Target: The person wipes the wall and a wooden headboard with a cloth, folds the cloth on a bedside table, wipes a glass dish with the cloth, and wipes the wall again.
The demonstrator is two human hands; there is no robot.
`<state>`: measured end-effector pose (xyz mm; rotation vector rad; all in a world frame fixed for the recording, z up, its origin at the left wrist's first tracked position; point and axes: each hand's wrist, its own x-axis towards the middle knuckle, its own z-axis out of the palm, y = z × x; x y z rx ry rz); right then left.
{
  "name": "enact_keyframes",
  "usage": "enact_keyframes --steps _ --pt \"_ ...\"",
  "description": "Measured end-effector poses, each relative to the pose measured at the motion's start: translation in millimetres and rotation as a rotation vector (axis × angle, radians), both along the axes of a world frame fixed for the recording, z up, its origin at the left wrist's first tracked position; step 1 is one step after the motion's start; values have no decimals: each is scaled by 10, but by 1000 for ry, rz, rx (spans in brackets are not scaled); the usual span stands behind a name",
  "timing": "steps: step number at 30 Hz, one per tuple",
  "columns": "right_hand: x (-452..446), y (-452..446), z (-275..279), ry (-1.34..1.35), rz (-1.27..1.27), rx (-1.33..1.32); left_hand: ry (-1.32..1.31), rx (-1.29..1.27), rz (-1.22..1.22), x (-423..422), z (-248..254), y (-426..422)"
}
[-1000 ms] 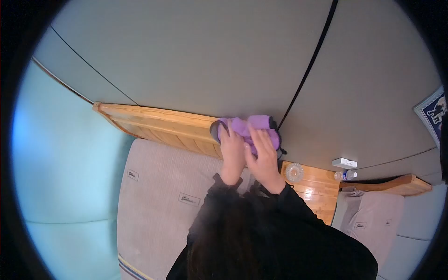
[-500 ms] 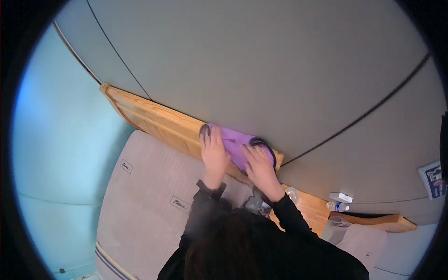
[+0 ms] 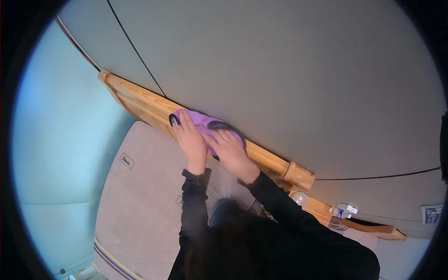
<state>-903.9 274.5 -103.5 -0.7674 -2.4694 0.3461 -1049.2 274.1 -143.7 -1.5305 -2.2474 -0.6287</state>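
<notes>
My left grip (image 3: 192, 143) and right grip (image 3: 229, 153), both outspread, are pressing purple cloth (image 3: 200, 119); the headboard (image 3: 266, 156) is requiring even pressure.

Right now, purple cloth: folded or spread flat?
Partly folded: the purple cloth has its dark edging curled back over the purple. Layers underneath: cannot tell.

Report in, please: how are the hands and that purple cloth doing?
Left hand and right hand spread on purple cloth. Cloth lying over top of headboard. Grey wall close behind.
</notes>
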Motion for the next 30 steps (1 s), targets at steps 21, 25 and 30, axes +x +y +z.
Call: enact_keyframes --steps 21,25,30 --pt "1774 -790 420 78 -58 64 -281 -69 -180 1234 397 -1091" --pt "2500 -1167 1136 98 -197 129 -383 199 -423 1781 1031 -1062" --pt "3329 -1553 1680 141 -605 493 -594 302 -835 2784 1893 -1044"
